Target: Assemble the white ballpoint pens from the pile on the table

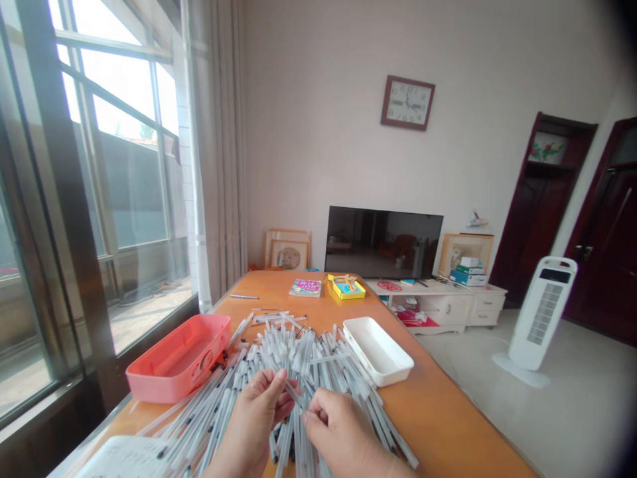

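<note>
My left hand (263, 401) pinches a translucent pen (293, 394) between thumb and fingers, above the middle of the pile. Close by on the right, my right hand (336, 421) is closed, its thumb and forefinger at the pen's lower end. Its other fingers are curled in, and what lies inside them is hidden. Beneath both hands spreads a big heap of pens (323, 358) with clear whitish barrels, some with black ends. Several thin dark refills (269, 309) lie at the heap's far side.
A pink plastic box (169, 385) flanks the heap on the left, a white tray (405, 372) on the right. Farther back lie a single pen (244, 297), a colourful booklet (305, 287) and a yellow box (352, 292). A white sheet with writing (122, 458) is at near left.
</note>
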The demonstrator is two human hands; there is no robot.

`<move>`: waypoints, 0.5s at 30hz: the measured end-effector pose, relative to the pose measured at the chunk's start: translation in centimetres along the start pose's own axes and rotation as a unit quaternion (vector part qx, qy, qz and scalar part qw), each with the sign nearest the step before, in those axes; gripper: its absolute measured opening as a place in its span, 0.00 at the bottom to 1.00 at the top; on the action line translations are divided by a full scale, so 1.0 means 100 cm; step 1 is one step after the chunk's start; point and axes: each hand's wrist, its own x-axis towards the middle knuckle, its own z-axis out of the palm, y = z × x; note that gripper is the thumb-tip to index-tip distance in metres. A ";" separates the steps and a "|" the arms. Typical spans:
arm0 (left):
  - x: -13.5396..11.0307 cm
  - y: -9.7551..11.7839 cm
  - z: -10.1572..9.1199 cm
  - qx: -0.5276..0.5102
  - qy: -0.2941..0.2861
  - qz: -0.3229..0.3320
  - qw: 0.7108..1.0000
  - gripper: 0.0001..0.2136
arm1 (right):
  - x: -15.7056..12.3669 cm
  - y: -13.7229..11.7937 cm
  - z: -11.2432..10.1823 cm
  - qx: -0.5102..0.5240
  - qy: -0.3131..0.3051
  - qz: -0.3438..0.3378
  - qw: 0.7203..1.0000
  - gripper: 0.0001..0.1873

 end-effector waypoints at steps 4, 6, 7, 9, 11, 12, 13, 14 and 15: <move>0.008 0.002 -0.008 0.017 0.031 0.010 0.999 0.22 | -0.001 0.002 -0.002 -0.066 -0.014 -0.019 0.998 0.06; 0.013 0.006 -0.016 0.028 0.051 0.031 0.998 0.23 | -0.002 0.003 -0.005 -0.085 -0.038 -0.017 0.996 0.06; 0.016 0.008 -0.020 0.034 0.065 0.047 0.996 0.23 | -0.003 0.003 -0.007 -0.089 -0.050 -0.014 0.995 0.06; 0.022 0.013 -0.030 0.057 0.094 0.080 0.991 0.24 | -0.004 0.003 -0.012 -0.086 -0.070 -0.012 0.994 0.07; 0.027 0.016 -0.039 0.098 0.115 0.112 0.982 0.25 | -0.005 0.003 -0.017 -0.079 -0.081 -0.013 0.993 0.07; 0.029 0.016 -0.042 0.122 0.118 0.125 0.977 0.25 | -0.005 0.003 -0.019 -0.078 -0.083 -0.012 0.993 0.07; 0.030 0.015 -0.045 0.146 0.120 0.136 0.972 0.25 | -0.005 0.004 -0.021 -0.080 -0.082 -0.010 0.993 0.07; 0.031 0.013 -0.047 0.169 0.124 0.142 0.967 0.25 | -0.004 0.005 -0.022 -0.084 -0.077 -0.005 0.993 0.07; 0.031 0.010 -0.047 0.195 0.129 0.147 0.961 0.24 | -0.004 0.006 -0.023 -0.089 -0.070 0.001 0.994 0.07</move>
